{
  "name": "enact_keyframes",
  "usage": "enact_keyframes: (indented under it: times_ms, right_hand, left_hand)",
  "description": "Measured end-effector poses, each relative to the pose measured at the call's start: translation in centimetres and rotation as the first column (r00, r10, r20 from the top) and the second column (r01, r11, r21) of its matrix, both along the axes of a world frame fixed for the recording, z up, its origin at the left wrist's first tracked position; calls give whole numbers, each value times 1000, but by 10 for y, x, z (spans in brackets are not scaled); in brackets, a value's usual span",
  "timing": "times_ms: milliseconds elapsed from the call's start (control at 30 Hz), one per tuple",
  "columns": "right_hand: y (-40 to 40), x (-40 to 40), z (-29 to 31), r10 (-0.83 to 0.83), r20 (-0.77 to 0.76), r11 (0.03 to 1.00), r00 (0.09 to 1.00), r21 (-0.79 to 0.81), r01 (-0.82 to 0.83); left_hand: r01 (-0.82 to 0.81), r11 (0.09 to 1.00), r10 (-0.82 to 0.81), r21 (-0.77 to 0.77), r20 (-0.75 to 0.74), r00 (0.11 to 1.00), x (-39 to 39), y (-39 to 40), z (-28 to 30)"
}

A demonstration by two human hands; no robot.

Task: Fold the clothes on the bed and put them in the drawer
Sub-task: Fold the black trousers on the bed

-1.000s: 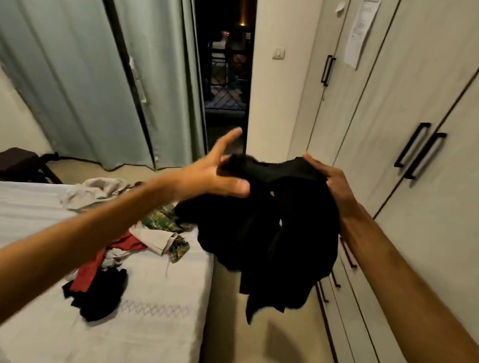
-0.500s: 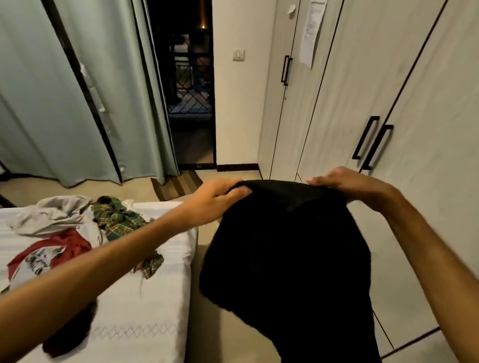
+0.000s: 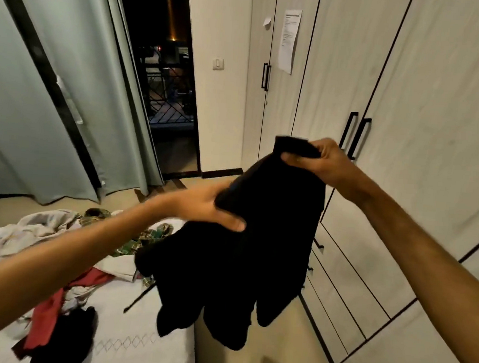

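Beside bed point(image 3: 139, 342) and wardrobe point(image 3: 436, 139), black garment point(image 3: 241, 253) gripped, left hand point(image 3: 202, 207) and right hand point(image 3: 323, 162) apart; best shaken flat before folding.

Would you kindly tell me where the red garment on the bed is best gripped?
Grip the red garment by its long exposed strip, coming from above with the fingers. It lies flat atop the bed, its upper end tucked under the white clothes.

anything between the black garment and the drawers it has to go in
Nothing visible in between. Both hands, left and right, hold the black garment up beside the drawers, but the drawers are all closed.
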State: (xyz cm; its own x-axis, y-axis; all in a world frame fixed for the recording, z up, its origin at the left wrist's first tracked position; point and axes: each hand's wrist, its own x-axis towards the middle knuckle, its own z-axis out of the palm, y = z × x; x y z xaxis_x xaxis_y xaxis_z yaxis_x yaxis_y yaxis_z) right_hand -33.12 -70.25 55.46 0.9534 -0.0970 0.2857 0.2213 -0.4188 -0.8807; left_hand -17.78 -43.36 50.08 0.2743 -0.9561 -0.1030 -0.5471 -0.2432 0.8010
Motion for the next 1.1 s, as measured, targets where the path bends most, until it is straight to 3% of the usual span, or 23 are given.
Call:
enact_keyframes:
  times_ms: [200,367,433,500,567,667,767,900,967,1033,1100]
  right_hand:
    - [29,4,17,-109,95,992,989,80,102]
    - [32,-12,17,-284,73,957,956,91,277]
    - [19,-24,15,-343,8,939,939,-8,343]
    - [6,-34,15,-391,-118,894,913,-284,347]
    - [12,-37,16,-341,-243,869,908,-449,206]
    - [67,-15,-3,-144,-354,887,924,-460,-38]
    - [105,9,-16,-134,-232,927,963,-374,39]
    - [83,-9,17,-226,-63,966,972,-143,215]
    - [70,-24,33,-296,10,955,955,-21,296]
    - [61,-36,43,-355,51,930,933,117,348]
    - [54,-46,54,-383,66,906,921,218,362]
  left_hand:
    - [-375,923,384,-90,107,917,19,77,-84]
    - [-449,868,468,-211,47,883,39,115,-83]
    - [-523,786,516,-330,-118,849,45,115,-58]
    - [-557,699,523,-448,-211,826,49,109,-25]
    - [-457,716,476,-528,-109,872,46,93,8]
    - [-216,838,335,-501,161,928,16,49,48]
    - [-117,880,259,-461,258,931,-14,3,76]
    - [-84,882,111,-465,29,993,6,-3,95]
    - [6,911,15,-411,48,999,21,5,77]
    - [99,962,-86,-255,60,994,27,9,36]
    - [177,983,-180,-56,-58,982,23,13,-11]
